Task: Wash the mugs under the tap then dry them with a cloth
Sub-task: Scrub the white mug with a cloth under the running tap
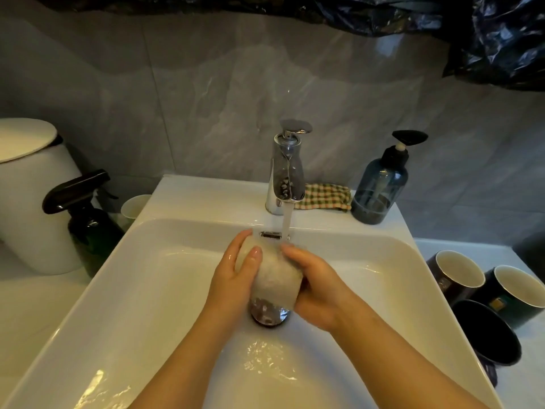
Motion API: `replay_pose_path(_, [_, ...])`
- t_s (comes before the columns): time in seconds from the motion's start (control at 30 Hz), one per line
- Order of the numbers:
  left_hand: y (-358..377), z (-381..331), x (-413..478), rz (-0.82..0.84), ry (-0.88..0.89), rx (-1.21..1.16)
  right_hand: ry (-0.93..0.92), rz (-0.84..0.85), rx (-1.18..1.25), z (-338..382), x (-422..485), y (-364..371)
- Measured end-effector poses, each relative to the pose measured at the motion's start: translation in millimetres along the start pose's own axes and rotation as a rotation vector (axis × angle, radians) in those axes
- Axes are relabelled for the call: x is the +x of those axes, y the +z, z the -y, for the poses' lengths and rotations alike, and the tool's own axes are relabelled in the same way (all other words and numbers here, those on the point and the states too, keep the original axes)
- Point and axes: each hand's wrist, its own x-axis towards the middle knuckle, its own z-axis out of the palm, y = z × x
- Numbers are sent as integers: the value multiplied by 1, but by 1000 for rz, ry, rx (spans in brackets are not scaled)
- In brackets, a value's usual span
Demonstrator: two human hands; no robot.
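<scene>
A pale mug [275,276] lies on its side over the drain of the white sink [153,290], under the running tap [285,172]. Water streams onto the mug's far end. My left hand [236,276] grips the mug's left side, thumb across the top. My right hand [315,287] wraps round its right side. Three dark mugs [486,293] stand on the counter at the right, the nearest one tilted. A checked cloth [324,197] lies folded on the sink ledge behind the tap.
A blue pump bottle [380,187] stands right of the cloth. At the left are a dark spray bottle [85,214], a white lidded bin [32,196] and a small white cup [134,206]. Black plastic sheeting [501,39] hangs at the top right.
</scene>
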Motion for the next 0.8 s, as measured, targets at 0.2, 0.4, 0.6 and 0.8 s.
replay_pose_path(0.2, [1,-8,-1,122,-245,-303,-182,10,-545,13,-12,6])
replay_pose_path(0.4, [0,0,0,-18,37,-29,-49,44,-250,9,-8,4])
replay_pose_path(0.6, [1,6,0,-53,151,21,-93,127,-365,11,-12,0])
replay_pose_path(0.8, [6,-2,4,-85,-391,-378,-174,183,-1099,8,-13,10])
